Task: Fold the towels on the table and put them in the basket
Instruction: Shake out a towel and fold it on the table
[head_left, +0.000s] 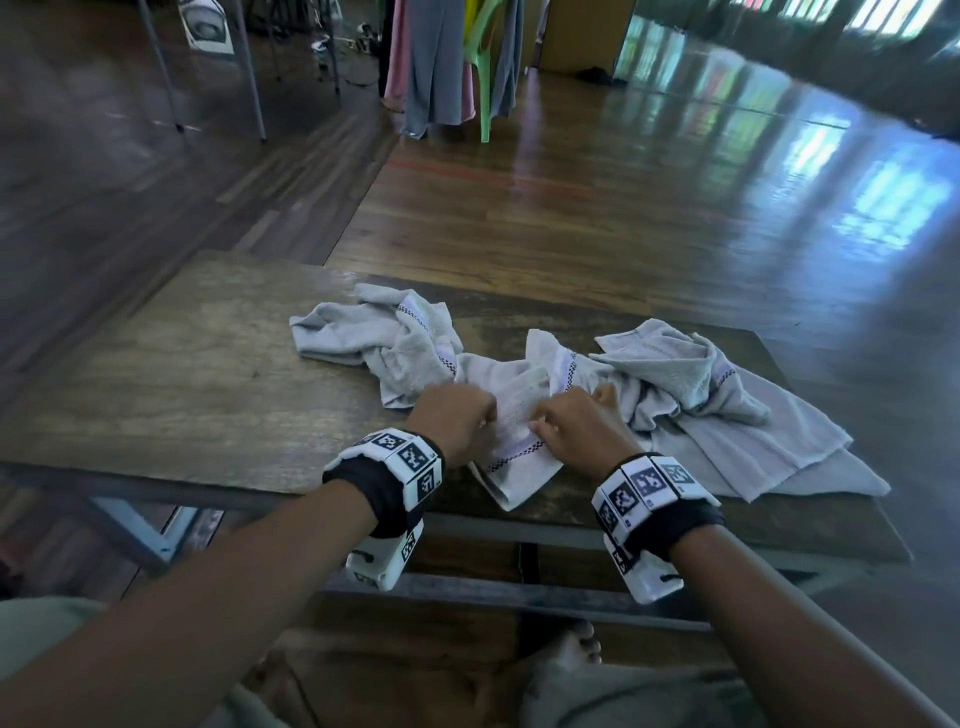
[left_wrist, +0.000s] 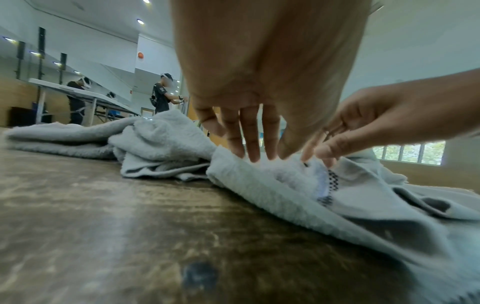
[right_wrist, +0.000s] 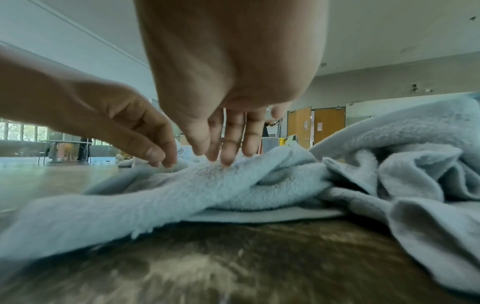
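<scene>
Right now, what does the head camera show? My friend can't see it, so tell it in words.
Two hands, the left hand and the right hand, touch a crumpled grey towel at the near edge of a wooden table. More crumpled grey towels lie to the left and right. No basket shows.

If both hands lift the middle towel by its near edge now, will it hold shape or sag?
Likely sag: the middle towel lies in soft creases under the left hand and right hand. Its terry pile looks grippy, so probably not slippery. It overlaps the right towel, which may drag along.
</scene>
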